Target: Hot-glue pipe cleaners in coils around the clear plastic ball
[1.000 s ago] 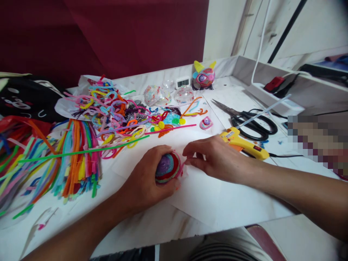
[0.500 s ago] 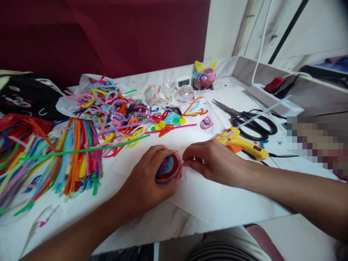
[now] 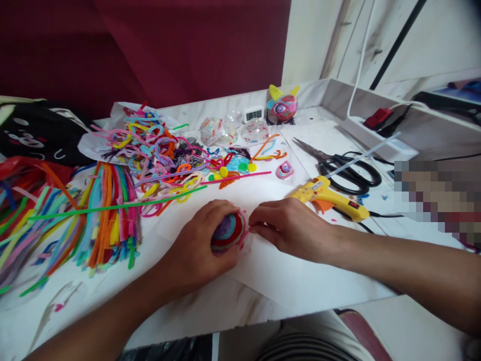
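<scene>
My left hand is wrapped round a ball covered with coiled pipe cleaners in purple, blue, red and grey-green. A clear rim with red specks shows at its right side, just over the white paper. Against that edge, my right hand is closed in a pinch. A pink pipe cleaner runs along the ball's edge to these fingertips; its end is hidden by them. The palm side of the left hand and the ball's underside are out of sight.
Pipe cleaners lie in a bundle and a tangled heap on the left. Behind are clear balls, a small timer and a horned figure. Scissors and a corded yellow glue gun lie right.
Both hands and the ball have shifted slightly left. The ball is turned a little, and the right fingertips stay close to its pink edge.
</scene>
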`<state>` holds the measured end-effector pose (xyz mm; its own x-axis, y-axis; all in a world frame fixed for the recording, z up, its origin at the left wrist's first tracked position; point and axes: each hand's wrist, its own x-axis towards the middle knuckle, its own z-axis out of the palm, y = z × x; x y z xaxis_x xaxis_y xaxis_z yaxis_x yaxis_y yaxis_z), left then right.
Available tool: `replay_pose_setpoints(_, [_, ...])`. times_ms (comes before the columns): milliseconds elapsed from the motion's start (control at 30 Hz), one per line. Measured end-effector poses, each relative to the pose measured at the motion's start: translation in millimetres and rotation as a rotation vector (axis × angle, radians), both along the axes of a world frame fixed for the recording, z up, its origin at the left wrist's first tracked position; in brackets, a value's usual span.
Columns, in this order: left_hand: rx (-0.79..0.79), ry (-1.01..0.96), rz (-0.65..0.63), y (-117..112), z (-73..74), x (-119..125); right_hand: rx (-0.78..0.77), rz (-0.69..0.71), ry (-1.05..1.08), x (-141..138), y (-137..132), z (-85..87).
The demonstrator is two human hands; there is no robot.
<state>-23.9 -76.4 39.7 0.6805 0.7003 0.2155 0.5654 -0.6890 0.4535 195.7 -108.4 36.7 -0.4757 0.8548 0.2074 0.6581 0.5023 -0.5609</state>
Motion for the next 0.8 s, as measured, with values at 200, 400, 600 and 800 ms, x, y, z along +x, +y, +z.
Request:
replay_pose_setpoints(200, [0.032,-0.017,0.007,0.2,-8.2,-1.9,-0.008,-0.032,-0.056,7.5,-5.6,15.4])
replay_pose_setpoints(400, [0.050,-0.075,-0.018,4.7,-16.4,-7.0,0.233,-0.251,-0.279,63.8,-30.4,26.5])
replay_pose_setpoints(600, [0.038,-0.047,-0.023,3.7,-13.3,-5.6,0.129,-0.481,-0.529,109.6,-46.6,-1.2])
replay_pose_setpoints(800, [0.041,-0.052,-0.045,4.5,-8.9,-3.4,-0.145,-0.521,-0.468,114.1,-31.9,3.6])
